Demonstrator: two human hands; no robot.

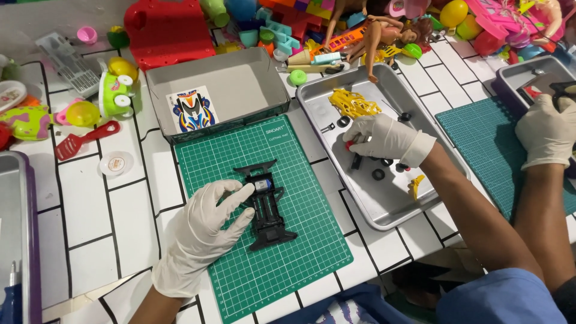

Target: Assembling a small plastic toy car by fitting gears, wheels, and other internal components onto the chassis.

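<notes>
A black toy car chassis point(267, 204) with a small motor lies on a green cutting mat point(300, 252). My left hand point(204, 234), in a white glove, grips the chassis from its left side, thumb and fingers against it. My right hand point(384, 139), also gloved, reaches into a metal tray point(384, 210) and pinches a small red part point(348, 145). Around that hand lie several black wheels point(378, 174), a yellow car body frame point(354, 103) and a small yellow piece point(415, 186).
A grey box lid point(240, 84) holding a sticker sheet point(193, 109) stands behind the mat. Plastic toys and dolls point(372, 30) crowd the back and left. At the far right, another person's gloved hand point(547, 132) works over a second green mat point(486, 144).
</notes>
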